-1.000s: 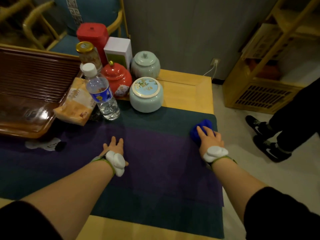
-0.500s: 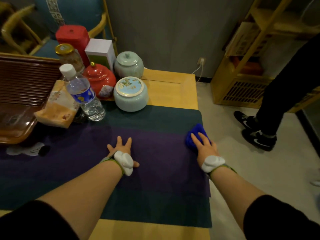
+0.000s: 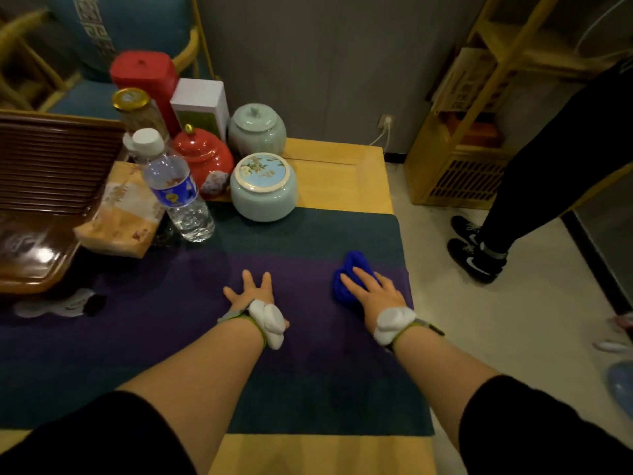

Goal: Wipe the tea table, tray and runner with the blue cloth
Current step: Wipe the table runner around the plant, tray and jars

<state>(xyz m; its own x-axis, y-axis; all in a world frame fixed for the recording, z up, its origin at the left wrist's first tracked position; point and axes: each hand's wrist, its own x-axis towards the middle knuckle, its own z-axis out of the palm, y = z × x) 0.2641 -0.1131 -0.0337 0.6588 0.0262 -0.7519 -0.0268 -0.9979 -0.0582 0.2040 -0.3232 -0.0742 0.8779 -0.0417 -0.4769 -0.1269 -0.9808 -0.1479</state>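
A dark green and purple runner (image 3: 308, 234) covers the yellow wooden tea table (image 3: 342, 173). The bunched blue cloth (image 3: 346, 279) lies on the runner's purple band near its right edge. My right hand (image 3: 376, 293) presses flat on the cloth with straight fingers. My left hand (image 3: 251, 289) rests flat on the runner, fingers spread, a little left of the cloth. The dark brown slatted tea tray (image 3: 44, 173) sits at the table's left.
Behind my hands stand a water bottle (image 3: 176, 193), an orange packet (image 3: 123, 214), a red jar (image 3: 205, 159), two pale green jars (image 3: 263, 190), a white box and a red canister. A person's legs and black shoes (image 3: 476, 255) stand on the floor at right, by a wooden shelf (image 3: 459, 159).
My right hand has slid the blue cloth leftward along the runner, away from its right edge. My left hand stays pressed on the runner. The person at right has shifted their feet.
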